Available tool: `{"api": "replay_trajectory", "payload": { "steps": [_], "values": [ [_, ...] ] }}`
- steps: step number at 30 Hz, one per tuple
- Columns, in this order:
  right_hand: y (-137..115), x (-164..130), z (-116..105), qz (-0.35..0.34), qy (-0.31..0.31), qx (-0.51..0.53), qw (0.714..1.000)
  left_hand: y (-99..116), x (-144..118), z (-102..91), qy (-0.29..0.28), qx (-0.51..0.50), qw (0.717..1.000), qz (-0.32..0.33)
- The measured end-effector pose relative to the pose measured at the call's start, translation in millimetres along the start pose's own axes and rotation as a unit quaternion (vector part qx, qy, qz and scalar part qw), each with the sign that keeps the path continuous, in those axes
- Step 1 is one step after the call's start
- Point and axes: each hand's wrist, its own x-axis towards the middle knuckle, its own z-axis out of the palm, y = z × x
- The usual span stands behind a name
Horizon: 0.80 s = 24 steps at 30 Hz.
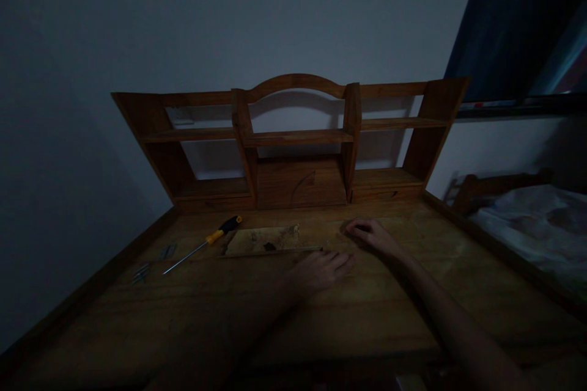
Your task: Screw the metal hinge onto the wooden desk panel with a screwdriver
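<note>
The left hand point(318, 270) lies palm-down on the desk point(367, 311), fingers loosely extended, just beside the board point(254, 240); right of the board, the right hand point(373, 236) curls, its grip unclear; the screwdriver's handle point(229, 225) is too dark to read

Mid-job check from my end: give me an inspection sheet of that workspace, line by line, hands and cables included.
Surface: brown wooden desktop, dimly lit.
Job's things: pale, stained rectangular board, lying flat; long-shafted screwdriver with yellow-and-black handle, to its left.
Clutter: flat grey piece and slim grey pieces at far left; too dim to identify.
Hands: left hand palm down, fingers extended, by the board's right end; right hand farther right, fingers curled, grip unclear.
Cables: nothing seen.
Surroundings: brown wooden shelf unit at the back, pale wall behind, white cover at right.
</note>
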Motion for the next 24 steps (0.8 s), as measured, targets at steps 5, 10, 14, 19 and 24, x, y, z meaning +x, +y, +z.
{"api": "replay_trajectory", "payload": {
  "steps": [5, 10, 14, 19, 24],
  "values": [
    [1.1, 0.8, -0.5, 0.002, 0.006, -0.016, 1.000, -0.8, 1.4, -3.0, 0.007, -0.004, 1.000, 0.002],
    [1.9, 1.9, -1.8, -0.013, -0.002, -0.018, 1.000, -0.3, 1.7, -2.9, 0.010, -0.001, 1.000, -0.004],
    [-1.8, 1.6, -2.1, -0.018, -0.009, -0.011, 1.000, -1.4, 2.3, -1.3, 0.015, 0.001, 1.000, 0.001],
    [-4.7, 0.0, -2.1, -0.003, -0.005, -0.016, 1.000, -0.8, 2.7, -3.7, 0.010, 0.000, 1.000, -0.005],
    [2.4, 1.7, -1.9, -0.018, 0.003, -0.011, 1.000, 0.4, 2.2, -4.4, 0.004, 0.001, 1.000, -0.013]
  ]
}}
